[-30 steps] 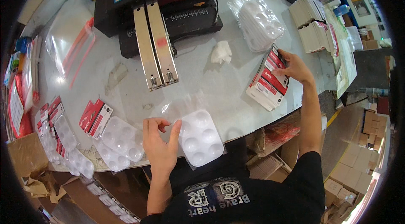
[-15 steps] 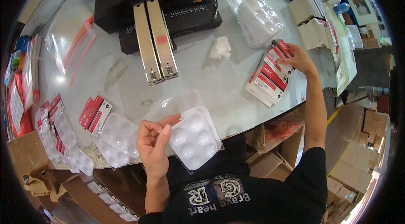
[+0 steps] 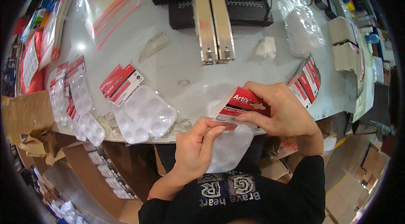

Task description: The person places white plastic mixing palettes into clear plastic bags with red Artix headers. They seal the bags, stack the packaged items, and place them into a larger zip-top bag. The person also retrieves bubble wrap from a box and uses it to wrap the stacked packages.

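My left hand (image 3: 194, 148) is closed in a pinch on a white plastic paint palette (image 3: 230, 151) in a transparent bag, held in front of my shirt at the table's near edge. My right hand (image 3: 284, 110) grips a folded red and white header card (image 3: 241, 102) between thumb and fingers. The card sits at the bag's top edge, right by my left fingertips; whether it straddles the bag cannot be seen. Right of my right hand lies a pile of similar header cards (image 3: 307, 83). Farther back is a stack of bagged palettes (image 3: 301, 28).
A black machine with two long metal arms (image 3: 214, 26) stands at the back. Carded palettes (image 3: 147, 110) lie at left, with more (image 3: 80, 93) beyond them. A crumpled white tissue (image 3: 266, 47), a red-edged plastic bag (image 3: 114, 9) and a cardboard box (image 3: 95, 179) are around.
My right hand has come from the card pile to the middle with one header card, meeting the bagged palette in my left hand. The view has shifted left.
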Demonstrator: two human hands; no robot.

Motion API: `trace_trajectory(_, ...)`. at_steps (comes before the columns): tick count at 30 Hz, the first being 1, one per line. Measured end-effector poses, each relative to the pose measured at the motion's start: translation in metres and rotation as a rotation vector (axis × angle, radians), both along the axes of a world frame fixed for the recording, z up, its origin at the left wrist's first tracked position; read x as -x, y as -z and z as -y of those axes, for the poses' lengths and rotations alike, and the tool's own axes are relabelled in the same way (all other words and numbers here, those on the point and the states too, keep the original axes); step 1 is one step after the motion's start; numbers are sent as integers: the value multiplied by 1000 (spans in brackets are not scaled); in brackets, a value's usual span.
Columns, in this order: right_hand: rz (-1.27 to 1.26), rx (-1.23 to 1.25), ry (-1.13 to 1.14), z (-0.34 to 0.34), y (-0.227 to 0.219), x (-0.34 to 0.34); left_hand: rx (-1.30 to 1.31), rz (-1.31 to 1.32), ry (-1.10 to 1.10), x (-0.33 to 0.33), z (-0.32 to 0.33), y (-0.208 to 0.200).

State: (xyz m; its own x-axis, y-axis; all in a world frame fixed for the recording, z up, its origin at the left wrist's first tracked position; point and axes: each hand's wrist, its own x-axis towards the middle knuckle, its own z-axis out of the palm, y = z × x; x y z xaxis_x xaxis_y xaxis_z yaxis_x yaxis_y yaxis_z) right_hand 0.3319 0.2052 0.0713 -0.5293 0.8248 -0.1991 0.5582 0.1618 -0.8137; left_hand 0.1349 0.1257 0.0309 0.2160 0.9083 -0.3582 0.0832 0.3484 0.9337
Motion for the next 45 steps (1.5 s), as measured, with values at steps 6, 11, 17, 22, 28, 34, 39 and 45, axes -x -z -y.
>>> trace_trajectory(6, 72, 115, -162, -6, -4, 6, -65, -71, -58, 1, 2, 10)
trace_trajectory(11, -25, -13, -137, -7, 5, 2, -147, -150, -81, 0, 2, 10)
trace_trajectory(17, -82, 250, 97, 3, 22, -10, -59, 54, -392, 13, -6, 17)
trace_trajectory(22, -296, 525, 293, 21, 41, -15, -61, 50, -381, 11, -6, 25)
trace_trajectory(28, -294, 560, 363, 27, 43, -16, -82, 46, -380, 8, -9, 28)
trace_trajectory(34, -386, 595, 407, 38, 46, -14, -91, -32, -387, 12, -4, 29)
trace_trajectory(39, -506, 700, 515, 32, 59, -4, -143, -196, -396, 7, -21, 40)
trace_trajectory(45, -734, 531, 769, -8, 93, 21, -251, -186, -409, 3, -76, 69)
